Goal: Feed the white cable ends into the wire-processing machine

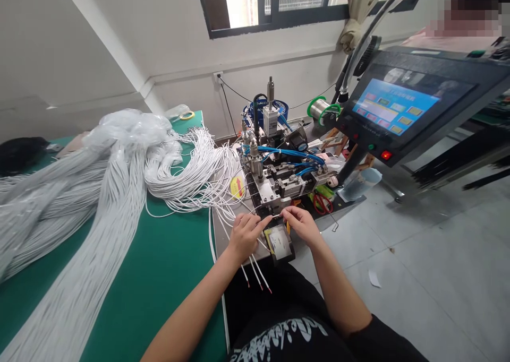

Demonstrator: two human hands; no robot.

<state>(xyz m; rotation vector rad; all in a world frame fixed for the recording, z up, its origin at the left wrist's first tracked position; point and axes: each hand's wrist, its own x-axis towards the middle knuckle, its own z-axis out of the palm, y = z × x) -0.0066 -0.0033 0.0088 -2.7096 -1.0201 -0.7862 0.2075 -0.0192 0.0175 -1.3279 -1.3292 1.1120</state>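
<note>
At the front of a bench machine (pixel 265 189) with metal cylinders and blue air tubes, both hands are close together. My left hand (pixel 244 235) is closed round a white cable, its index finger stretched toward the machine. My right hand (pixel 299 224) pinches the cable's thin end (pixel 276 216) between thumb and fingertips; the exact tip is too small to make out. Below my left hand, several loose white cables (pixel 255 269) with reddish tips hang over the table edge. A small box with a pale label (pixel 280 243) sits just under my hands.
Bundles of white cables (pixel 119 203), partly in clear plastic, lie on the green table mat (pixel 167 277). A tilted touchscreen (pixel 398 107), a wire spool (pixel 320 110) and red-handled scissors (pixel 322 204) are to the right. A plastic container (pixel 360 184) stands near the machine. Another person is at upper right.
</note>
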